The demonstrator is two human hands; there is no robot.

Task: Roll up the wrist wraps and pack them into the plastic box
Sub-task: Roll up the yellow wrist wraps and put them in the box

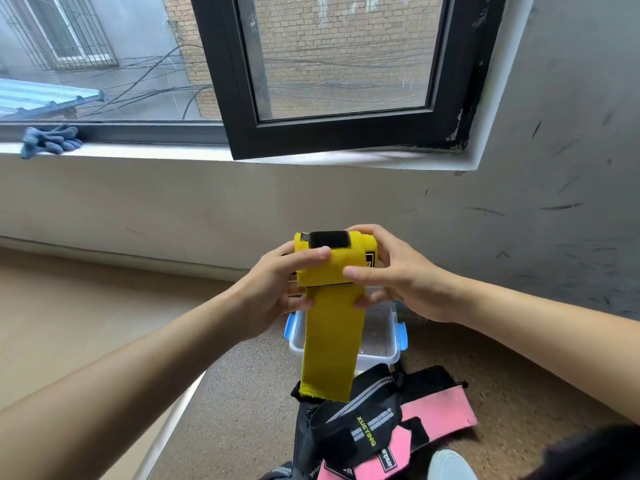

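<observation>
From my feed, both forearms reach forward and meet in the middle of the view; the left hand grips the left end of a half-rolled yellow wrist wrap, its thumb pressed flat on the front of the roll and its fingers curled behind; the right hand clamps the right end, thumb on the front, upper fingers hooked over the top, lower fingers tucked under where the loose tail leaves the roll. The roll sits between the two hands, held up in the air, with a black hook-and-loop patch facing me on top; the unrolled tail hangs straight down.

Below and behind that tail stands the plastic box, clear, lid off, with blue latches on its sides; the tail crosses in front of it. Nearer to me on the floor lie a black wrist wrap with grey stripes and a pink wrist wrap, overlapping; a pair of blue-grey gloves rests on the window sill far left.
</observation>
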